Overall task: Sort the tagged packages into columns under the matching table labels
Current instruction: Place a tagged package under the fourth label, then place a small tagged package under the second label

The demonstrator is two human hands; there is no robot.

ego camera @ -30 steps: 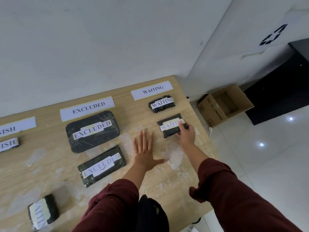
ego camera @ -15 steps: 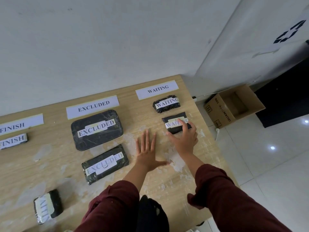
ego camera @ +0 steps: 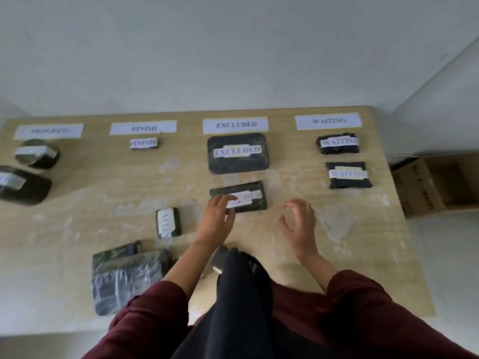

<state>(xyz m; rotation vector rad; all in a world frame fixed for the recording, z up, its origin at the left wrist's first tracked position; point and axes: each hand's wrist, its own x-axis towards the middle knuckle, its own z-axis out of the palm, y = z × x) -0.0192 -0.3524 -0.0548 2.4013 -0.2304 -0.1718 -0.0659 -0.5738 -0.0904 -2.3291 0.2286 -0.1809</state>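
Observation:
Four white labels lie along the table's far edge: PROGRESS (ego camera: 48,131), FINISH (ego camera: 143,127), EXCLUDED (ego camera: 235,125), WAITING (ego camera: 328,121). Two black WAITING packages (ego camera: 337,144) (ego camera: 348,175) sit in a column under their label. A large EXCLUDED package (ego camera: 238,153) and a smaller one (ego camera: 248,196) sit under theirs. A small FINISH package (ego camera: 143,143) lies under FINISH. My left hand (ego camera: 216,221) hovers over the smaller EXCLUDED package's near-left corner, fingers apart. My right hand (ego camera: 299,224) hangs open above bare table, holding nothing.
Two dark packages (ego camera: 36,153) (ego camera: 22,185) lie under PROGRESS. A small package (ego camera: 168,223) with a sideways tag and a pile of wrapped packages (ego camera: 127,275) lie near the front edge. An open cardboard box (ego camera: 438,185) stands on the floor to the right.
My right hand has let go of the second WAITING package and pulled back. My left hand has lifted off the table toward the smaller EXCLUDED package. The view has swung left.

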